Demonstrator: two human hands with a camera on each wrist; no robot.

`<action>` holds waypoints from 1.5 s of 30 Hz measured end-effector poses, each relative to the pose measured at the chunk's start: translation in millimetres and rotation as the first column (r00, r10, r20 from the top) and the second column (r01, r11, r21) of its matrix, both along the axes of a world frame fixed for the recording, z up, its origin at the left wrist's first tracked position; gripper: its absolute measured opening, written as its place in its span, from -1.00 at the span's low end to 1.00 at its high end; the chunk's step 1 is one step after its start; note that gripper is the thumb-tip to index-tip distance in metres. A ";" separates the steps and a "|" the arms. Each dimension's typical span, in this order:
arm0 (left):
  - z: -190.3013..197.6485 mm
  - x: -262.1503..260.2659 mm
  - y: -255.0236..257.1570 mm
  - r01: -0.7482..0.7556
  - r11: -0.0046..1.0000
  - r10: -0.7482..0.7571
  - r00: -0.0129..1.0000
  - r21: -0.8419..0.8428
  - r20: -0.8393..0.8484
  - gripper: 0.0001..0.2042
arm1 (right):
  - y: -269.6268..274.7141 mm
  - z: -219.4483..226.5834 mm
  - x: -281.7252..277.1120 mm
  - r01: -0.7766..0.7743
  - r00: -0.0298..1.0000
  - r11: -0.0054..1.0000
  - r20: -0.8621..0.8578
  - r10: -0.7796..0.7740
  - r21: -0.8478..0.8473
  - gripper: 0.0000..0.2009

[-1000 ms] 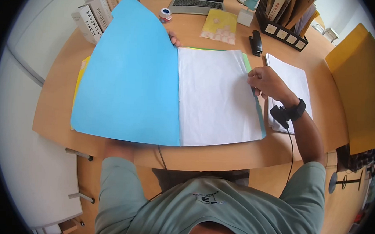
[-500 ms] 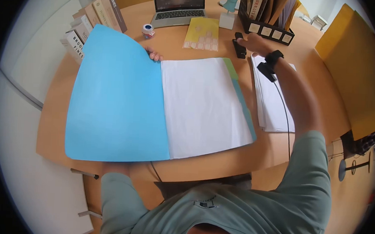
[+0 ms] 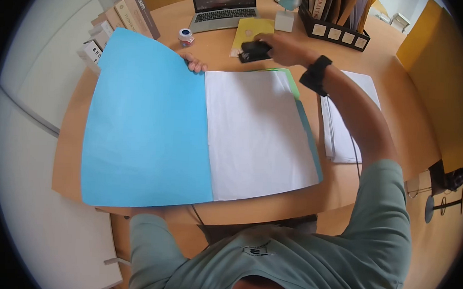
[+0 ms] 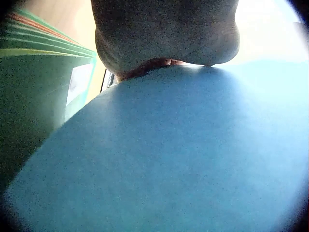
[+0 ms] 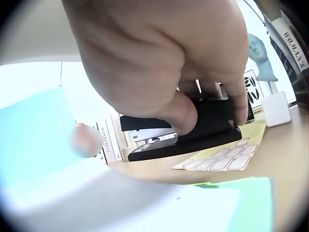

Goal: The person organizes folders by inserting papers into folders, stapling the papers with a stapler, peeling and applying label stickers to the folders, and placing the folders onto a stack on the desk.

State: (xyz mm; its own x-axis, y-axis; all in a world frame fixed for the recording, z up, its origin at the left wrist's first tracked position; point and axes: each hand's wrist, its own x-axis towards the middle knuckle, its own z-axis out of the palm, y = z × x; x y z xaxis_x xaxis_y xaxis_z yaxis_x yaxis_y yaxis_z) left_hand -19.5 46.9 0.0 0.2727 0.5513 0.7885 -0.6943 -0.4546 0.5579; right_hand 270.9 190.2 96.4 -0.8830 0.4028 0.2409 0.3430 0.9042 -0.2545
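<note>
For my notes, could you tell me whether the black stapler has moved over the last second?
Yes. The stapler, gripped by the right hand, went left, off the table, and is now by the yellow sheet.

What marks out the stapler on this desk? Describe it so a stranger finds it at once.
Start at the open laptop at the far edge of the round wooden desk. Just in front of it, above the white pages' top edge, the right hand grips the stapler. It is the only small black thing there, over a yellow sticker sheet.
</note>
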 end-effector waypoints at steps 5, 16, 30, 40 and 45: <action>5.9 3.6 -6.2 -0.003 1.000 0.003 1.000 -0.012 -0.001 -0.61 | -18.3 -4.4 -21.8 -0.144 0.986 0.989 0.080 0.145 -0.020 -0.52; 6.9 -3.8 -1.7 0.079 0.996 -0.081 0.996 -0.047 -0.025 -0.61 | -23.0 -5.3 -24.8 -0.277 0.954 0.960 0.125 0.271 0.032 -0.54; -3.6 -21.7 10.8 0.187 0.980 -0.193 0.976 -0.071 -0.103 -0.60 | -56.7 -12.6 -33.5 -0.292 0.948 0.948 0.170 0.270 0.124 -0.63; -4.2 -13.2 -0.9 0.148 0.982 -0.158 0.984 -0.115 -0.084 -0.59 | -68.1 -21.9 -31.0 -0.239 0.969 0.940 0.122 0.215 0.242 -0.67; 6.5 -5.8 -3.8 0.145 0.983 -0.152 0.987 -0.109 -0.060 -0.58 | -61.0 -5.2 -22.7 -0.176 0.984 0.943 0.057 0.167 0.283 -0.62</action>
State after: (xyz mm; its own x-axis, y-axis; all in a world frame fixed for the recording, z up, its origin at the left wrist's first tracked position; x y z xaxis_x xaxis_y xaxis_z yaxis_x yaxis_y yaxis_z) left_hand -25.2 43.1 6.5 0.4081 0.5788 0.7059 -0.7090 -0.2862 0.6446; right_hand 248.2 129.2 91.2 -0.9417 0.1632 0.2941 0.1802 0.9831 0.0313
